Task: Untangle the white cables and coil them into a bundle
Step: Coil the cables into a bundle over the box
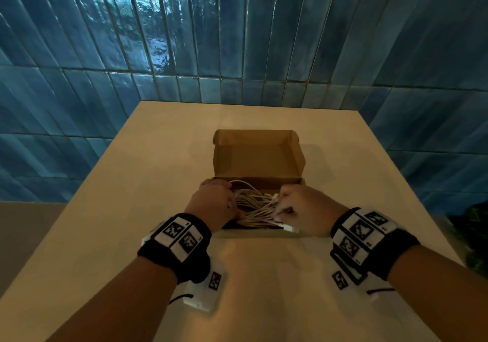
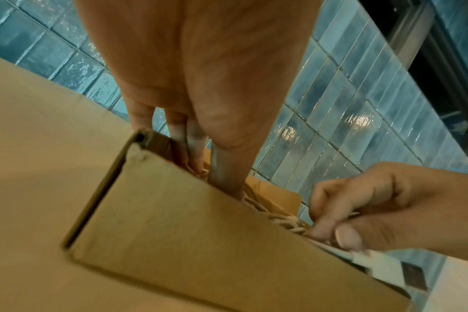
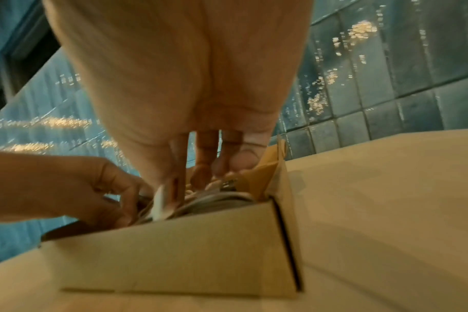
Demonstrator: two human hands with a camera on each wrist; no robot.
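You're at the start; both your left hand (image 1: 213, 201) and right hand (image 1: 303, 207) curl into the white cables (image 1: 254, 205) in the cardboard box (image 1: 257, 156); next, lift the tangle clear.

Cardboard box (image 1: 257, 156): plain brown corrugated board, looking matt and uncoated; the cut corner edge is showing raw in the left wrist view.

White cables (image 1: 254, 207): smooth plastic sheathing, looking off-white with a faint sheen; some strands are appearing twisted or ribbed in the left wrist view. One plug end (image 3: 229, 184) is glinting like metal.

Bench (image 1: 163, 162): pale cream top, looking smooth and matt, giving only a soft glow near the front edge.

Wall tiles (image 1: 163, 37): blue glazed ceramic, glossy, the glaze looking rippled and throwing bright reflections.

Wrist bands (image 1: 182, 238): black cloth, carrying matt white plastic panels with printed black markers.
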